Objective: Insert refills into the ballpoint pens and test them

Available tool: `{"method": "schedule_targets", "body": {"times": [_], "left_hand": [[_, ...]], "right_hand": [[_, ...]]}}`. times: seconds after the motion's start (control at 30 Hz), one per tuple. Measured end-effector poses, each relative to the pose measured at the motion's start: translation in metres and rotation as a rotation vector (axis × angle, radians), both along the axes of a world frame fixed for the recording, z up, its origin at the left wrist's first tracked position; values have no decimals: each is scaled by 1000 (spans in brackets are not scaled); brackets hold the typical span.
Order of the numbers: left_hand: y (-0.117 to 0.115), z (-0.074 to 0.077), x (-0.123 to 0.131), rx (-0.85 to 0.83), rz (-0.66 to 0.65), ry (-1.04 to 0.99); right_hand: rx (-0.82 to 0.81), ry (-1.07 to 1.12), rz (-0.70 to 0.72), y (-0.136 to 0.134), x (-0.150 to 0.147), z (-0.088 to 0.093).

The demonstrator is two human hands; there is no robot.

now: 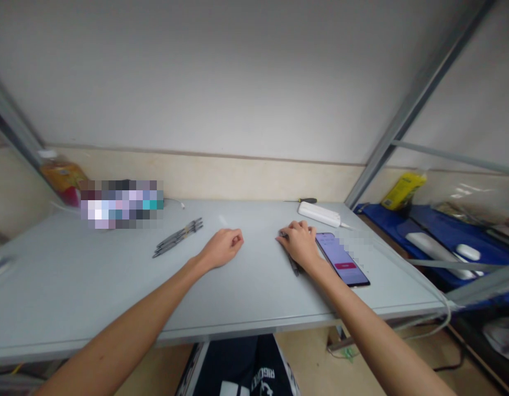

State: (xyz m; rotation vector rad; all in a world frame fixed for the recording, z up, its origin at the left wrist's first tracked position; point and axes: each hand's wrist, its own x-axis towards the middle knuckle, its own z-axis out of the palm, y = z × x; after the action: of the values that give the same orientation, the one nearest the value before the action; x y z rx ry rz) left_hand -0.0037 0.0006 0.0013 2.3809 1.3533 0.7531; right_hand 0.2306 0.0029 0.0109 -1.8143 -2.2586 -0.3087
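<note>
My left hand [223, 247] rests on the desk as a loose fist, with nothing showing in it. To its left, apart from it, lies a small bundle of dark grey pens [178, 237], side by side and slanted. My right hand [299, 242] is curled palm down over more dark pens [294, 266], its fingertips at their far end. My palm hides much of these pens, so how many there are cannot be made out. Just right of that hand, a phone [343, 259] lies face up with its screen lit.
Behind the phone sits a white power strip [319, 214], with a screwdriver [307, 201] by the wall. A bottle of orange liquid [62, 173] and a blurred-out pile [120, 204] stand at the back left. A metal post [397, 132] rises at the desk's right end.
</note>
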Motion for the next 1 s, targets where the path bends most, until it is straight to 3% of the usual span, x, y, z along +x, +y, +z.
{"method": "schedule_targets", "body": {"times": [0.4, 0.57, 0.73, 0.87, 1.0], "left_hand": [[2, 1, -3, 83, 22, 103], [0, 8, -8, 266, 276, 315], [-5, 16, -14, 206, 609, 496], [-4, 16, -20, 115, 708, 543], [-1, 14, -24, 53, 712, 559]], "right_hand": [[29, 104, 84, 2, 5, 0], [56, 179, 155, -5, -11, 3], [24, 222, 280, -17, -36, 5], [9, 272, 379, -23, -54, 2], [-9, 299, 445, -26, -63, -4]]}}
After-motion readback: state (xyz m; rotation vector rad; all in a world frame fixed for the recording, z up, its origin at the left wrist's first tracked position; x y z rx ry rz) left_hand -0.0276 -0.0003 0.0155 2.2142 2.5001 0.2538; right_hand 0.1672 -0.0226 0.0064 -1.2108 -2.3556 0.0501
